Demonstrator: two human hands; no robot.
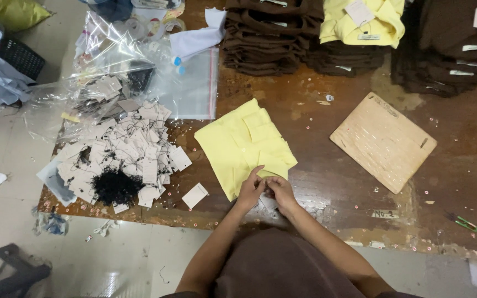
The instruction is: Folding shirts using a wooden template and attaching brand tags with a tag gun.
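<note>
Both hands, left hand (250, 187) and right hand (280, 190), meet pinched on the yellow shirt (244, 144) near the table edge (205, 221); a plastic bag (106, 72) holds tags.

Both hands meet close together, fingers pinched, just in front of the body.

The left hand (251, 187) comes up from about 7 o'clock, its bare forearm rising at a slant from the lower middle of the view, wrist nearly straight, fingers curled with the tips drawn together and pointing toward 12 o'clock. The right hand (280, 190) comes in from about 5 o'clock, its forearm running up from the lower right, wrist bent slightly inward, knuckles uppermost and fingers folded toward the left hand. The fingertips of the two hands touch or nearly touch; what lies between them is too small to make out. Both elbows stay tucked near the torso.
</note>
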